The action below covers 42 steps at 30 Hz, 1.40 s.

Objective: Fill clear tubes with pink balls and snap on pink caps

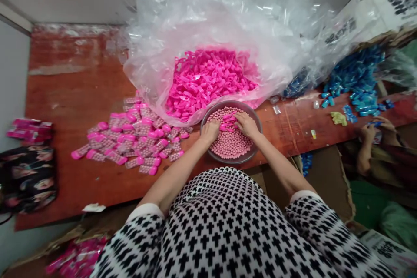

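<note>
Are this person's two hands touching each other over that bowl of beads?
Apart. The head view shows pink plastic pieces and beads in the gap between the left hand and the right hand.

Left hand (211,130): fingertips not visible. Floral bag (28,176): cut off by left edge. Co-worker's hands (368,133): blurred. Upper-right carton (378,2): print illegible, cut off by right edge.

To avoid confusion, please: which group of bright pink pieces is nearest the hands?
The small group on the beads in the bowl, between left hand and right hand; the others, like the bagged heap, lie outside it.
</note>
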### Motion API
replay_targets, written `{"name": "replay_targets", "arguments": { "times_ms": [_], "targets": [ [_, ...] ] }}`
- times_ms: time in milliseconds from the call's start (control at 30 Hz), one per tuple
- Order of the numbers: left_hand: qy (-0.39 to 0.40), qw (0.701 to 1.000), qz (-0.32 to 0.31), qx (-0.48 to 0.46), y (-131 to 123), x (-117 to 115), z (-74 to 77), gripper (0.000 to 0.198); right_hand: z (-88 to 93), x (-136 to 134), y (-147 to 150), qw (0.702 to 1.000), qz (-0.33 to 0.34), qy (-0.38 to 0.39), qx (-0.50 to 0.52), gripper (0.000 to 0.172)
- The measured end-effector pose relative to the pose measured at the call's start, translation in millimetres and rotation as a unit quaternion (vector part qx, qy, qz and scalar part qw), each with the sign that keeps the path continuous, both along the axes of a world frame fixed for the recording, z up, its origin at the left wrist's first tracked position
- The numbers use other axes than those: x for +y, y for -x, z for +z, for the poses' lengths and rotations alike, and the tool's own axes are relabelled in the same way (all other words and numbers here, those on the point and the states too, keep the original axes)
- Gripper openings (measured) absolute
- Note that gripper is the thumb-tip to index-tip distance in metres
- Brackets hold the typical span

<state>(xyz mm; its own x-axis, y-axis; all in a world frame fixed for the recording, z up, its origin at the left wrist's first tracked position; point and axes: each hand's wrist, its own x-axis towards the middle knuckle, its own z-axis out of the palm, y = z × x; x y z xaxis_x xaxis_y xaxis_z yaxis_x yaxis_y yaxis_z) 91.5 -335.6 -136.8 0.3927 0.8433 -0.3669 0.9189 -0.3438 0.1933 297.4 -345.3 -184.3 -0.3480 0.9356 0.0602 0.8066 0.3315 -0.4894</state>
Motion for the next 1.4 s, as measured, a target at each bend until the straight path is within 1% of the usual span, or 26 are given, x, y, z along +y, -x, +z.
{"name": "replay_targets", "arguments": {
  "times_ms": [100, 167, 200, 267, 300, 367, 467, 533, 600, 667, 733, 800, 900, 967, 1033, 1133, 1267, 1333, 1400],
  "targets": [
    [-0.037, 0.995, -0.008, -0.097, 18, -17, 5.9, 0.024, 2.9, -19, -16, 0.993, -0.095, 0.016, 0.063, 0.034],
    [-0.065, 0.981, 0.000, -0.183, 33, -34, 9.6, 0.023, 1.7, -23, -37, 0.977, -0.190, 0.027, 0.095, 0.032],
    [-0.076, 0.971, 0.010, -0.225, 40, -42, 11.3, 0.023, -0.2, -22, -51, 0.963, -0.249, 0.040, 0.094, 0.033],
    [-0.086, 0.952, 0.036, -0.291, 51, -57, 14.6, 0.023, -6.4, -16, -83, 0.928, -0.360, 0.082, 0.057, 0.035],
    [-0.084, 0.945, 0.049, -0.313, 54, -64, 16.2, 0.024, -10.2, -12, -101, 0.910, -0.400, 0.104, 0.028, 0.036],
    [-0.065, 0.937, 0.075, -0.335, 54, -74, 18.7, 0.025, -18.5, -2, -135, 0.885, -0.443, 0.138, -0.021, 0.036],
    [-0.039, 0.932, 0.108, -0.344, 44, -82, 20.4, 0.025, -30.2, 15, -176, 0.871, -0.460, 0.161, -0.057, 0.040],
    [-0.027, 0.930, 0.121, -0.346, 34, -83, 20.3, 0.025, -37.2, 27, -191, 0.878, -0.441, 0.173, -0.072, 0.045],
    [-0.013, 0.931, 0.123, -0.343, 27, -81, 19.8, 0.025, -43.9, 39, -199, 0.903, -0.378, 0.184, -0.088, 0.049],
    [0.005, 0.935, 0.114, -0.336, 21, -77, 19.5, 0.025, -50.7, 47, -200, 0.928, -0.287, 0.199, -0.129, 0.049],
    [0.020, 0.941, 0.100, -0.322, 17, -72, 18.8, 0.025, -57.3, 50, -200, 0.931, -0.222, 0.220, -0.187, 0.046],
    [0.029, 0.949, 0.084, -0.303, 12, -65, 16.3, 0.025, -63.0, 48, -201, 0.916, -0.204, 0.250, -0.240, 0.042],
    [0.044, 0.961, 0.047, -0.270, 5, -57, 9.6, 0.024, -67.6, 32, -208, 0.884, -0.216, 0.299, -0.286, 0.039],
    [0.059, 0.966, 0.019, -0.252, 1, -56, 5.4, 0.024, -67.1, 17, -214, 0.870, -0.227, 0.320, -0.297, 0.036],
    [0.071, 0.966, 0.005, -0.247, -1, -57, 3.2, 0.025, -64.3, 0, -218, 0.863, -0.235, 0.332, -0.300, 0.034],
    [0.076, 0.964, 0.009, -0.254, 3, -63, 2.8, 0.025, -58.4, -22, -217, 0.855, -0.258, 0.334, -0.301, 0.033],
    [0.057, 0.959, 0.025, -0.276, 13, -73, 2.2, 0.025, -49.3, -49, -217, 0.859, -0.372, 0.258, -0.239, 0.039],
    [0.041, 0.956, 0.035, -0.288, 15, -77, 1.0, 0.026, -45.2, -61, -225, 0.849, -0.427, 0.239, -0.201, 0.037],
    [0.032, 0.954, 0.037, -0.294, 16, -80, 0.0, 0.027, -43.0, -71, -237, 0.828, -0.471, 0.253, -0.170, 0.036]
  ]
}}
